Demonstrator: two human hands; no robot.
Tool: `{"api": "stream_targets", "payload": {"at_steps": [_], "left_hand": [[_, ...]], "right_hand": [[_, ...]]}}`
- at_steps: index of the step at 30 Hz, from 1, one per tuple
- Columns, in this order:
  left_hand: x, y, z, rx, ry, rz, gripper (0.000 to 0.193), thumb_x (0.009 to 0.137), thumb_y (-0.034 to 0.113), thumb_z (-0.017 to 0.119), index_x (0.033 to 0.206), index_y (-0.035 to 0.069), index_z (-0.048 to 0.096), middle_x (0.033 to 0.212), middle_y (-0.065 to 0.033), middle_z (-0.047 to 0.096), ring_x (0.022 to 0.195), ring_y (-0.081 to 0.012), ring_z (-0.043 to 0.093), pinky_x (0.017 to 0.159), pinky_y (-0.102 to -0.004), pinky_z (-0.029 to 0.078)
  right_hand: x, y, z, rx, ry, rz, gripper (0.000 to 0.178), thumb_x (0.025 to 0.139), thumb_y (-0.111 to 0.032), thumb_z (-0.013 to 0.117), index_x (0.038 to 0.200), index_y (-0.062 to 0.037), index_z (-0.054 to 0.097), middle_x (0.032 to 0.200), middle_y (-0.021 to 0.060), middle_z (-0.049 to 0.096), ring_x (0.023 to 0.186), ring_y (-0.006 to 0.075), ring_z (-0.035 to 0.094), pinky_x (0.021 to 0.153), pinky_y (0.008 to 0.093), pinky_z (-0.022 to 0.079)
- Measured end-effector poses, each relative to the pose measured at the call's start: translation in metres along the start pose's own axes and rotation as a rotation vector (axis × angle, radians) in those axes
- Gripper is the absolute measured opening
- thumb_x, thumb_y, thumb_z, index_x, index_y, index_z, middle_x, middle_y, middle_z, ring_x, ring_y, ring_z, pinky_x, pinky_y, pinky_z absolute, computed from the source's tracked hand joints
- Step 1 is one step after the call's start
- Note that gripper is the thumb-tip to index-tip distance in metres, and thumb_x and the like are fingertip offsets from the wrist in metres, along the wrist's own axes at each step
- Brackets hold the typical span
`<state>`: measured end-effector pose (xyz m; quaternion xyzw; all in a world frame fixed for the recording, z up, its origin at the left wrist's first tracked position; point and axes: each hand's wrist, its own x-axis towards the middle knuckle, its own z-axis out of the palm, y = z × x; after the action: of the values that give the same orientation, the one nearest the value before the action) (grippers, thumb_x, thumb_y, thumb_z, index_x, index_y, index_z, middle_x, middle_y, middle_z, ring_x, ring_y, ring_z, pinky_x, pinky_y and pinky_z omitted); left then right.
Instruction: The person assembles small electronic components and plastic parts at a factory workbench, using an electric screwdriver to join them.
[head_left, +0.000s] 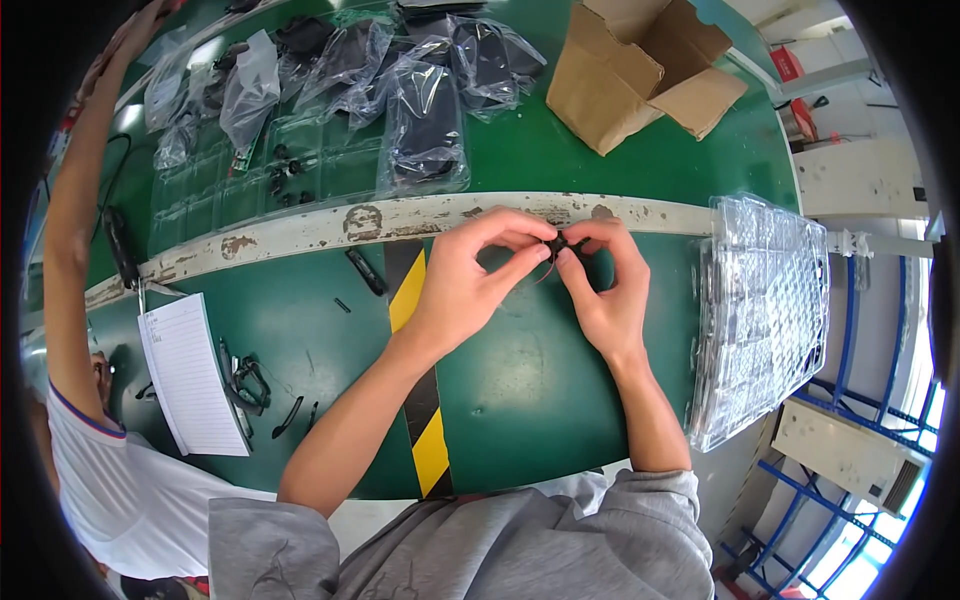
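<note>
Both my hands meet over the green table, just in front of the worn white ledge. My left hand pinches one side of a small black part with a thin reddish wire. From the other side, my right hand grips the same part between thumb and fingers. Fingertips cover most of it, so its exact kind does not show. To the left of my left hand lies a black oblong piece, with a tiny dark piece near it.
Stacked clear plastic trays stand at the right. Beyond the ledge are an open cardboard box and bagged dark parts. At the left lie a lined notebook, black parts and a screwdriver; a co-worker's arm reaches forward.
</note>
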<state>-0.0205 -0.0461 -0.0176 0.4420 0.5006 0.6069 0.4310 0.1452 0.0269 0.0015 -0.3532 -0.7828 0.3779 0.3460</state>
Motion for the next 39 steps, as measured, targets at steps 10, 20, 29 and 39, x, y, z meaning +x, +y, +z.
{"api": "stream_targets", "payload": {"at_steps": [10,20,29,39], "left_hand": [[0.000,0.003,0.005,-0.065,0.121,0.010,0.018,0.088,-0.001,0.071,0.105,-0.001,0.069,0.098,-0.0077,0.073,0.092,-0.0156,0.071,0.085,-0.0288,0.055],[-0.003,0.007,0.002,-0.053,0.078,-0.016,0.022,0.088,-0.007,0.070,0.110,-0.004,0.070,0.107,-0.0104,0.072,0.099,-0.0158,0.069,0.090,-0.0279,0.054],[0.000,0.001,0.002,-0.023,0.102,0.161,0.019,0.085,-0.003,0.074,0.104,0.001,0.075,0.102,-0.0072,0.072,0.094,-0.0153,0.068,0.085,-0.0268,0.053],[-0.003,0.001,0.004,-0.152,0.104,0.063,0.017,0.081,-0.007,0.075,0.097,-0.001,0.074,0.100,-0.0091,0.072,0.094,-0.0152,0.068,0.087,-0.0275,0.053]], "right_hand": [[-0.005,-0.003,0.000,0.014,-0.031,-0.125,0.031,0.083,0.006,0.066,0.113,0.0020,0.065,0.105,0.0120,0.067,0.100,0.0214,0.061,0.095,0.0323,0.046],[-0.001,-0.002,-0.002,-0.013,-0.023,-0.174,0.033,0.082,0.007,0.070,0.114,0.0014,0.068,0.103,0.0113,0.068,0.096,0.0213,0.062,0.089,0.0315,0.048],[-0.003,0.001,0.001,0.076,0.003,-0.119,0.034,0.080,0.010,0.073,0.112,0.0020,0.069,0.099,0.0101,0.069,0.092,0.0187,0.064,0.084,0.0300,0.049],[-0.005,0.003,-0.001,0.121,-0.002,-0.159,0.030,0.078,0.012,0.075,0.106,0.0037,0.069,0.101,0.0141,0.069,0.093,0.0215,0.065,0.084,0.0318,0.051]]}}
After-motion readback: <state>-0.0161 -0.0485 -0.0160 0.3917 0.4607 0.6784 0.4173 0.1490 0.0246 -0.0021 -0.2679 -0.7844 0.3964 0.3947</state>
